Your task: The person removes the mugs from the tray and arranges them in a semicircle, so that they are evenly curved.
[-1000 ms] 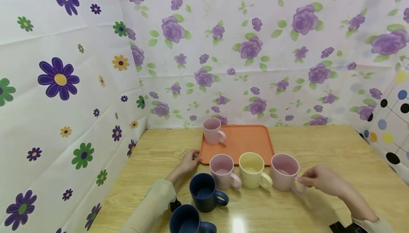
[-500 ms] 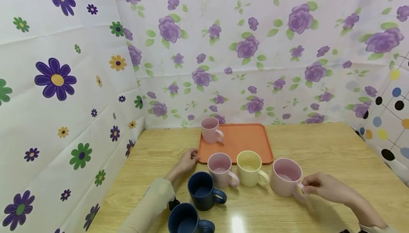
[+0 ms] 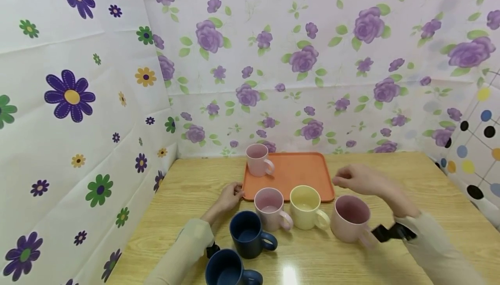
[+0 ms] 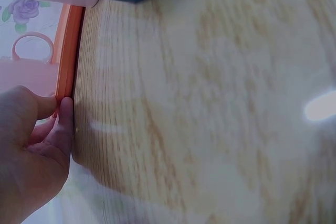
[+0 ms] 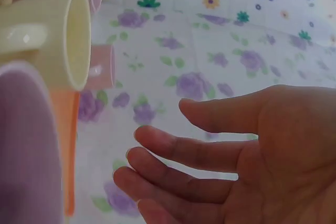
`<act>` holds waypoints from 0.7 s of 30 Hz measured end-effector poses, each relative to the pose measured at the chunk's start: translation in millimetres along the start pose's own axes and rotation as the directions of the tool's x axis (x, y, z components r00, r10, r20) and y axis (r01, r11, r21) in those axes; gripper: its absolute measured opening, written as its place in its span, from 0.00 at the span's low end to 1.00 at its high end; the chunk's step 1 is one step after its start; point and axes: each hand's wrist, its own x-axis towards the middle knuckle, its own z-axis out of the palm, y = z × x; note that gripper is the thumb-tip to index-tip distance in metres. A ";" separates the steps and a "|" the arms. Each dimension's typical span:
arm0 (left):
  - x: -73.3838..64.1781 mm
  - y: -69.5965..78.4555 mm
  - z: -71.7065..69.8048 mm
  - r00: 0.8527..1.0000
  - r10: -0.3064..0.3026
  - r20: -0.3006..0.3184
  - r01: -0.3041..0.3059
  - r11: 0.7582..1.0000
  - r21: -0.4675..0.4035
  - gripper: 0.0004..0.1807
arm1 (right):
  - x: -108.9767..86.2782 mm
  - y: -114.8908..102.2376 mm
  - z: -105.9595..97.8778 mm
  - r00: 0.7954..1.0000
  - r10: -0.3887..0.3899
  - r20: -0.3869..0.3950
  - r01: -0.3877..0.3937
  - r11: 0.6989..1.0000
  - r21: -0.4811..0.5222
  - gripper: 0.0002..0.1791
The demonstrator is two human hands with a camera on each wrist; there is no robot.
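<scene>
My left hand (image 3: 229, 197) pinches the near left corner of the orange tray (image 3: 298, 170), thumb over its rim and a finger against the outer side, as the left wrist view shows. A pink mug (image 3: 258, 160) stands upright on the tray's left end. My right hand (image 3: 361, 180) hovers beside the tray's right edge, holding nothing; its fingers (image 5: 173, 182) are loosely extended in the right wrist view. Below that hand stands another pink mug (image 3: 350, 219), its handle partly behind the black wrist strap. A yellow mug (image 3: 305, 207) and a third pink mug (image 3: 269, 209) stand along the tray's front edge.
Two dark blue mugs, one (image 3: 248, 234) behind the other (image 3: 226, 268), stand at the near left beside my left forearm. Flowered cloth (image 3: 250, 67) hangs behind the wooden table (image 3: 390, 163), with more patterned cloth on both sides.
My right hand has let go of the right pink mug's handle and moved up and forward to the tray's right side. That mug shifted slightly nearer. The left hand stays at the tray corner.
</scene>
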 end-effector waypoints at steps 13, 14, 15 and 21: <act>-8.1 15.2 3.7 0.991 -0.126 -0.037 0.129 0.989 0.076 0.19 | 127.7 -27.3 39.4 0.981 0.104 0.164 -0.137 0.970 0.203 0.16; -8.2 14.6 3.6 0.991 -0.126 -0.041 0.129 0.989 0.079 0.19 | 134.3 -27.7 43.9 0.979 0.109 0.175 -0.147 0.964 0.222 0.17; -8.3 14.4 3.3 0.992 -0.122 -0.044 0.126 0.989 0.082 0.19 | 140.2 -27.9 48.1 0.977 0.113 0.183 -0.156 0.958 0.242 0.17; -6.8 15.8 1.1 0.993 -0.113 -0.026 0.114 0.991 0.064 0.20 | 159.6 -28.8 63.5 0.960 0.129 0.247 -0.229 0.871 0.435 0.25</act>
